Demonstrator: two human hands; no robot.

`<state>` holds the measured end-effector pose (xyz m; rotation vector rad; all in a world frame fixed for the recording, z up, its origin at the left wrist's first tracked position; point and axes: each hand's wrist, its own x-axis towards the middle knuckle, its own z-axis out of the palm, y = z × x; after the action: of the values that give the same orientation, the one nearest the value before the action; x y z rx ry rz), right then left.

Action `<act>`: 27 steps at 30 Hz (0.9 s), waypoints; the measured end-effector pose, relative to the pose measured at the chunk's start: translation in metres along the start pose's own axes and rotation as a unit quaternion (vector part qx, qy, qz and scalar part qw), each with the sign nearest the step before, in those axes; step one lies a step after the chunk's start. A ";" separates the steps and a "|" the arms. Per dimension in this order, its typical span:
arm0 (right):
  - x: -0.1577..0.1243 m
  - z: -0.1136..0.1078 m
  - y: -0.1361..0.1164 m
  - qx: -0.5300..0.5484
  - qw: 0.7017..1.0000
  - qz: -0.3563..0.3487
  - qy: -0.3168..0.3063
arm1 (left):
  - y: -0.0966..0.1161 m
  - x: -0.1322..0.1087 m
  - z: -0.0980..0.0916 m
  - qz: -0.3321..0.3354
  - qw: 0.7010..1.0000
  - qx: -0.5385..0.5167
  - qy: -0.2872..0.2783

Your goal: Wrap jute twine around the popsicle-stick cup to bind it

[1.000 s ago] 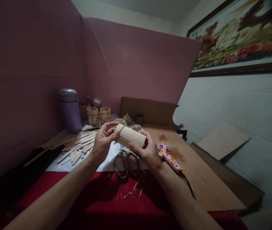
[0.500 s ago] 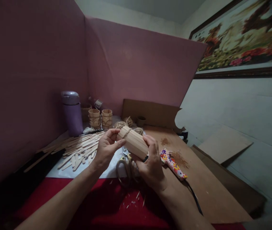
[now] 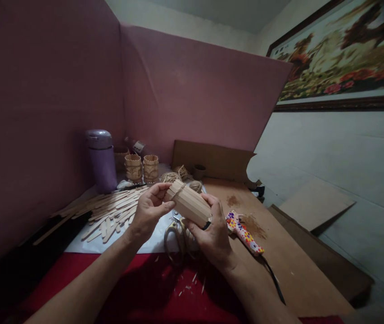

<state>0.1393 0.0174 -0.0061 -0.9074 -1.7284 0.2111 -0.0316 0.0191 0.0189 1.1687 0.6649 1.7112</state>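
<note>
Between my hands, tilted on its side, is a cup made of craft sticks [image 3: 192, 205], with a band of twine [image 3: 178, 189] round its far left end. My right hand [image 3: 214, 231] wraps round the near end, thumb below and fingers on top. At the banded end, the fingers and thumb of my left hand [image 3: 153, 207] close on the cup's edge and the twine. Scissors [image 3: 175, 236] with pale handles lie under the cup, partly hidden by my right hand. To the right lies a flower-patterned glue gun [image 3: 244, 231] with a black cord.
Many loose craft sticks [image 3: 114, 211] spread across the white sheet [image 3: 77, 243] at left. Behind them stand a purple bottle [image 3: 102, 166] and two decorated stick cups [image 3: 133, 167]. Twine balls [image 3: 196, 186] sit beyond my hands. A brown board [image 3: 279, 265] covers the right side; splinters dot the red cloth [image 3: 137, 283].
The cup has turned slightly in my hands and sits a touch lower. My grip stays nearly the same, and the things on the table have not moved.
</note>
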 end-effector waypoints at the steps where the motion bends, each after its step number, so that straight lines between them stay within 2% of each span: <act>1: 0.000 0.000 0.000 0.000 1.000 0.004 0.000 | -0.001 0.000 -0.001 -0.002 1.000 -0.003 -0.003; 5: -0.001 -0.001 0.000 0.011 0.999 0.030 -0.013 | -0.001 0.000 0.000 -0.004 1.000 -0.006 0.008; 11: 0.002 -0.003 -0.004 0.010 0.993 0.100 -0.069 | 0.003 -0.002 0.006 0.014 0.999 0.038 0.021; 18: 0.007 -0.006 -0.007 0.150 0.959 0.190 -0.148 | 0.008 -0.002 0.003 0.029 0.997 0.068 0.007; 27: 0.009 -0.005 -0.004 0.224 0.933 0.236 -0.155 | 0.006 -0.001 0.000 0.021 0.999 0.034 -0.001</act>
<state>0.1409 0.0190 0.0051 -0.9627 -1.6132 1.0735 -0.0335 0.0154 0.0230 1.2388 0.7071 1.7332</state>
